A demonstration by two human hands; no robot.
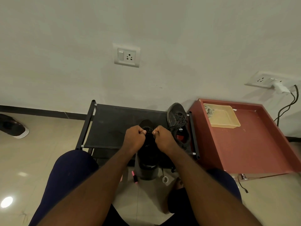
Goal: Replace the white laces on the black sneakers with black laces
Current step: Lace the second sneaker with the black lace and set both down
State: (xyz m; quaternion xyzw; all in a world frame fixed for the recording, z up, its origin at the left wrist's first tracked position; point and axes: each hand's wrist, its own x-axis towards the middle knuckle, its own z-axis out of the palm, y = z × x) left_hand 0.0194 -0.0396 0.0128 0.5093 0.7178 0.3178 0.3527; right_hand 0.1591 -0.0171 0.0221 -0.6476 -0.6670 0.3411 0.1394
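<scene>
A black sneaker (147, 154) stands toe-away on the black shoe rack (112, 126), straight in front of me. My left hand (134, 138) and my right hand (162, 138) are curled into fists over its lacing area, each pinching a black lace (149, 133) near the top eyelets. The lace itself is mostly hidden by my fingers. A second black sneaker (178, 123) with dark laces lies just right of it on the rack. A coil of white laces (208, 110) sits in a beige tray.
A beige tray (224, 119) lies on a red table (247, 144) to the right. A pink marker (134, 176) and a tape roll (165, 179) lie on the floor under the rack. Another shoe (15, 128) sits far left. A charger (280, 86) hangs from the wall socket.
</scene>
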